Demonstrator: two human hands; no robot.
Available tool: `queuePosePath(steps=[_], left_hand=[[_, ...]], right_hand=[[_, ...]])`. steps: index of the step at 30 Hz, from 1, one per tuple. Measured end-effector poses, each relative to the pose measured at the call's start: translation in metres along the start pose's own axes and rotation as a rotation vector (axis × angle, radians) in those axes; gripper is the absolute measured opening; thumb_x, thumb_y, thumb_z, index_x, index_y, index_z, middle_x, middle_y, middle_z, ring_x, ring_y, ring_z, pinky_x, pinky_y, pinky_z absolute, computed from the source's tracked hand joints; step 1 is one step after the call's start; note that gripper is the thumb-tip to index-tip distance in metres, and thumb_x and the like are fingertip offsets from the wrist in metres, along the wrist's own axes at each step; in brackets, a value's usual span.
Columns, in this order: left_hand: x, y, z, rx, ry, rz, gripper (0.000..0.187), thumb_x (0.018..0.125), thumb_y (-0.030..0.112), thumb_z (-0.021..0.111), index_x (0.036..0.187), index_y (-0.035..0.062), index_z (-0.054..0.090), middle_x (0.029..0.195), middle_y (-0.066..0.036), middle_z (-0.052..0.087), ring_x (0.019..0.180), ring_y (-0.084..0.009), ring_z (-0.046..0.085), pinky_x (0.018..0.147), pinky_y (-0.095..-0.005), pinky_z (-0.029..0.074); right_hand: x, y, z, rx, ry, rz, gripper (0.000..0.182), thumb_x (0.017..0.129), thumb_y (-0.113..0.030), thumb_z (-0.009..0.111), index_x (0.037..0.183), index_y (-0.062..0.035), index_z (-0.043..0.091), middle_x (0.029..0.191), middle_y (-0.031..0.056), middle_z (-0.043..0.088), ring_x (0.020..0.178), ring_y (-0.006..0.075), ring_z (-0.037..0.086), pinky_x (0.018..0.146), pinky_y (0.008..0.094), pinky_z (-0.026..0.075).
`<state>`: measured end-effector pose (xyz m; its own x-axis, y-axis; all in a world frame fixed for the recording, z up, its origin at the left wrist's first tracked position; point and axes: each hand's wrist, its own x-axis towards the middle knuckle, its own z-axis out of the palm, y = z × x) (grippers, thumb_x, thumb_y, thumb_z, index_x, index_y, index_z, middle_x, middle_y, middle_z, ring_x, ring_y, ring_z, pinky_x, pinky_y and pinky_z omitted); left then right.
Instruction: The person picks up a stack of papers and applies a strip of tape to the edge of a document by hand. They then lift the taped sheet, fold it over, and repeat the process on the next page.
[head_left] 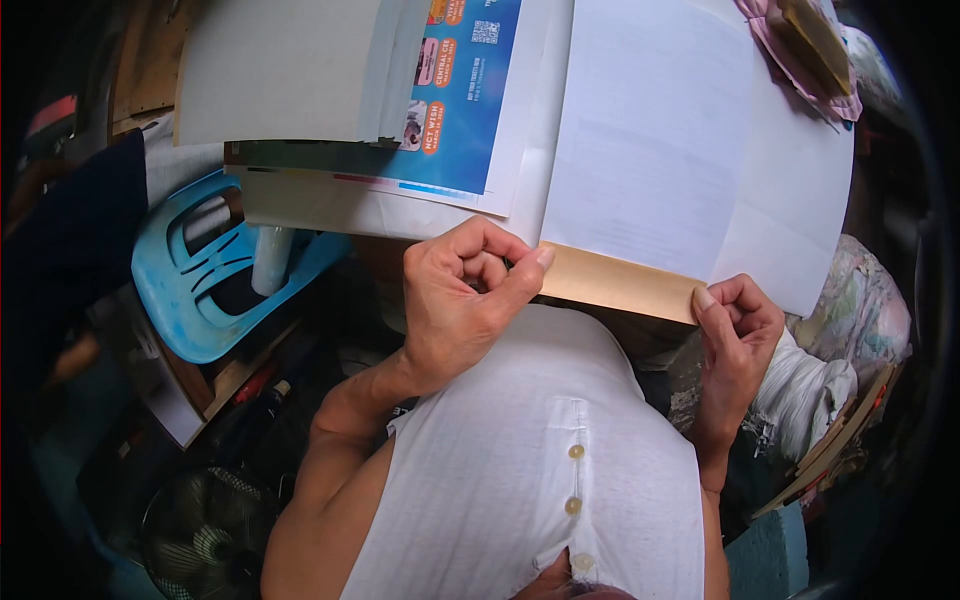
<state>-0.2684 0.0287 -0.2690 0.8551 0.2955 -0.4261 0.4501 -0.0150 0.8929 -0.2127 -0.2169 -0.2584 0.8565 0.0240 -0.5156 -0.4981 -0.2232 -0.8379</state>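
A tan paper strip [620, 284] runs along the near end of a white sheet [650, 130] at the table's front edge. My left hand [465, 290] pinches the strip's left corner between thumb and index finger, its other fingers curled. At the right corner, my right hand [738, 325] has its thumb on top of the strip and its fingers bent beneath and beside it. Faint print shows on the white sheet.
Left on the table [790, 200] lie a blue printed poster [455, 130] and a grey-white stack [280, 75]. A pink cloth bundle [800, 50] sits back right. Around are a blue chair [160, 260], a fan [210, 540], a stuffed plastic bag [865, 300] and a person's dark sleeve [90, 215].
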Motion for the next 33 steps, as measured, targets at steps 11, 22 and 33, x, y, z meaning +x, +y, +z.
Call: queuePosePath(steps=[11,22,33], left_hand=[[0.000,0.001,0.001,-0.001,0.001,-0.017,0.014,0.090,0.005,0.073,0.080,-0.0011,0.066,0.051,0.007,0.052,0.048,0.0038,0.041,0.046,-0.0168,0.029],[0.002,0.001,0.001,0.026,-0.010,0.010,0.016,0.091,0.007,0.073,0.081,-0.0027,0.065,0.053,0.003,0.058,0.043,0.0021,0.045,0.041,-0.0165,0.031],[0.004,-0.005,0.005,0.096,0.044,0.098,0.012,0.091,0.004,0.071,0.088,-0.0012,0.060,0.052,0.004,0.055,0.043,0.0016,0.045,0.042,-0.0165,0.031]], right_hand=[[0.000,0.000,0.001,-0.008,0.001,-0.005,0.020,0.091,-0.004,0.069,0.074,-0.0024,0.059,0.055,-0.0083,0.049,0.046,-0.0028,0.035,0.045,0.0180,0.020],[0.001,-0.001,0.000,-0.012,0.001,-0.003,0.020,0.091,-0.006,0.068,0.073,-0.0027,0.059,0.054,-0.0073,0.049,0.043,-0.0022,0.036,0.042,0.0180,0.020],[0.006,0.011,-0.003,-0.026,-0.014,-0.097,0.023,0.090,-0.005,0.071,0.071,-0.0029,0.058,0.058,-0.0086,0.051,0.051,-0.0034,0.035,0.048,0.0177,0.021]])
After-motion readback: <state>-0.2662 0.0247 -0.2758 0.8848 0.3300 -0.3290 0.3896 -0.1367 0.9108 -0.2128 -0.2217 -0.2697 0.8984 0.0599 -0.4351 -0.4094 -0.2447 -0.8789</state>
